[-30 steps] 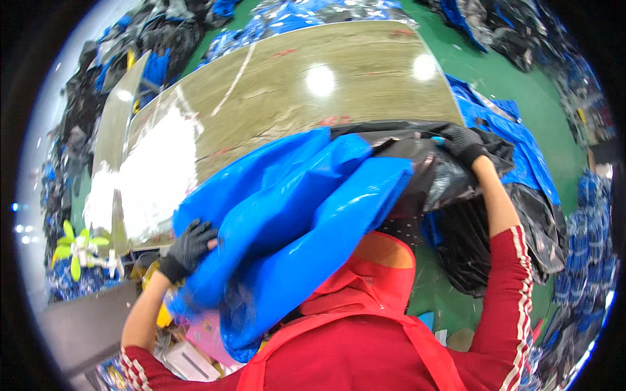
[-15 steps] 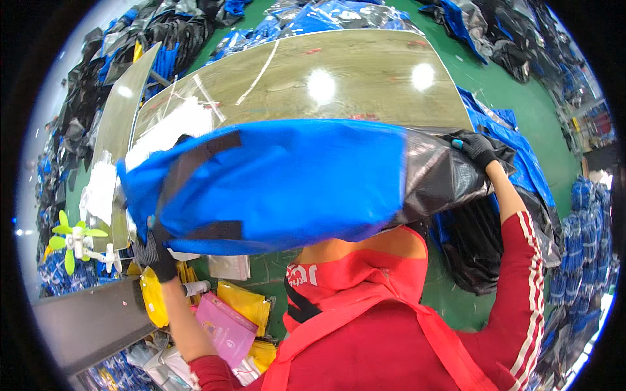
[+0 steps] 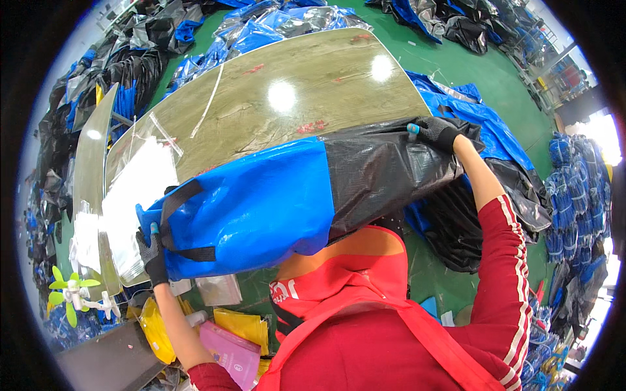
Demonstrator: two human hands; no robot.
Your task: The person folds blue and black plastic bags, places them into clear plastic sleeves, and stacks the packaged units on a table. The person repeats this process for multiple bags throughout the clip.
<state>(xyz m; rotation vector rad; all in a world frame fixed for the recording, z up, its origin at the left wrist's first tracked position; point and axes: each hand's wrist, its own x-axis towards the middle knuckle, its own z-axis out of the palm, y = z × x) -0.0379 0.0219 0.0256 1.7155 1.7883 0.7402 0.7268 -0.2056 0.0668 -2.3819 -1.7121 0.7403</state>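
A large bag [image 3: 261, 202] of glossy sheet, blue on the left half and black on the right, stretches across the near side of the table. Black webbing straps [image 3: 171, 212] show at its blue end. My left hand [image 3: 154, 255], in a dark knit glove, is closed on the edge of the blue end, its thumb on top. At the far right, my gloved right hand [image 3: 437, 134] grips the upper edge of the black end. The thumb of that glove has a light blue tip. The bag's underside and some of my fingers are hidden.
The bag lies over a shiny olive-brown tabletop [image 3: 293, 85]. Blue and black sheet goods [image 3: 482, 130] are heaped beyond its right edge. A small green-bladed fan [image 3: 73, 293] stands at left, near yellow packets [image 3: 241, 329] and a pink packet [image 3: 228, 355]. Bundles [image 3: 577, 176] hang at right.
The bag has been drawn out flatter, and much more of its black half shows. Its blue end has dropped lower in view. Both hands keep hold of it, and the view has shifted.
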